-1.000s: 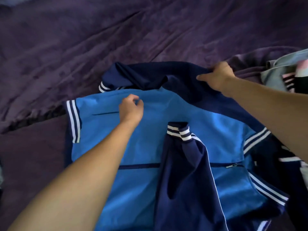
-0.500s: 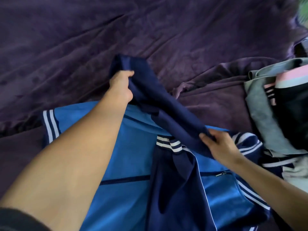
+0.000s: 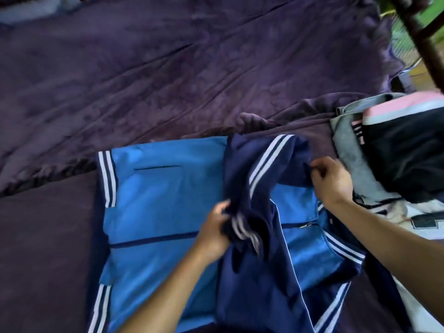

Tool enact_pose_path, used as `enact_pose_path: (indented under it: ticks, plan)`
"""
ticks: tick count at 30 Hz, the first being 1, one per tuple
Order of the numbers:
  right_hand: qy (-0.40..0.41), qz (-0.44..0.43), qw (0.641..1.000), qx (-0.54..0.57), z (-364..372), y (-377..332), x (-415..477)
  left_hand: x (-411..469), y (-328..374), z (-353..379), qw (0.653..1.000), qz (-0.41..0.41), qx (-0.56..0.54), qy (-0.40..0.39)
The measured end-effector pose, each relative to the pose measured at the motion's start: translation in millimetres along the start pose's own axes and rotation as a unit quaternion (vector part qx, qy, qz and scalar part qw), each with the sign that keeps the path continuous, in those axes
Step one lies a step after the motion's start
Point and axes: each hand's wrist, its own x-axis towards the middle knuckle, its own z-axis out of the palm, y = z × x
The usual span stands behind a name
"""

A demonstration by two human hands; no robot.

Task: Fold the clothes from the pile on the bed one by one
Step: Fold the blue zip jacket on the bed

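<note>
A blue track jacket (image 3: 165, 203) with navy sleeves and white stripes lies flat on the purple bed cover (image 3: 168, 75). Both navy sleeves are laid over its right half. My left hand (image 3: 213, 227) grips the striped cuff of one navy sleeve (image 3: 242, 186) at the jacket's middle. My right hand (image 3: 331, 181) pinches the same sleeve's upper end near the jacket's right shoulder. The pile of clothes (image 3: 396, 159) lies at the right: a grey garment, a black one and a pink-edged one.
A crumpled purple garment (image 3: 288, 121) lies just beyond the jacket. A dark bed post (image 3: 422, 39) crosses the top right corner, with a green area behind it. A white garment (image 3: 422, 224) lies under my right forearm.
The far navy sleeve, held up over the bed half a second ago, has been brought down across the jacket's right half. My left hand moved toward me; my right hand moved away to the shoulder.
</note>
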Motion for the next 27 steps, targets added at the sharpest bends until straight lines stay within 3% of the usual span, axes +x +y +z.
enact_pose_path:
  ticks: [2, 3, 6, 8, 10, 11, 14, 18, 21, 24, 27]
  plan:
    - [-0.008, 0.012, 0.999, 0.05, 5.2, 0.4, -17.5, -9.4, -38.7, 24.3, 0.995, 0.01, 0.09, 0.029]
    - [-0.008, 0.011, 0.998, 0.062, 8.8, -1.8, -23.6, -10.3, -48.5, 28.2, 0.994, -0.024, 0.08, 0.066]
    - [-0.037, 0.047, 0.985, 0.16, 15.9, -19.4, -31.3, -0.5, -49.1, 30.7, 0.981, -0.098, -0.064, 0.156]
    - [-0.132, 0.127, 0.956, 0.23, 20.9, -28.0, -35.9, 19.2, -37.8, 26.4, 0.965, -0.108, -0.157, 0.183]
    - [-0.225, 0.194, 0.93, 0.216, 30.2, -24.3, -39.1, 48.1, -23.7, 20.5, 0.953, -0.104, -0.204, 0.196]
    - [-0.229, 0.215, 0.927, 0.205, 32.7, -22.0, -36.9, 61.6, -13.2, 17.2, 0.951, -0.102, -0.222, 0.189]
    - [-0.137, 0.234, 0.924, 0.271, 30.9, -28.8, -11.6, 90.7, 10.7, 9.5, 0.951, -0.093, -0.259, 0.144]
    - [-0.193, 0.187, 0.908, 0.321, 25.2, -74.3, 22.4, 85.2, 36.9, 18.0, 0.951, -0.005, -0.282, 0.126]
    - [-0.127, 0.15, 0.91, 0.366, 25.9, -71.4, 24.1, 66.3, 23.9, 29.9, 0.938, 0.023, -0.312, 0.148]
    - [-0.094, 0.208, 0.905, 0.36, 17.1, -24.4, 7.5, 42.7, -7.9, 44.1, 0.95, -0.088, -0.26, 0.148]
    - [-0.042, 0.271, 0.891, 0.361, 21.4, 10.7, -22.9, 11.2, -35.1, 68.3, 0.954, -0.166, -0.236, 0.078]
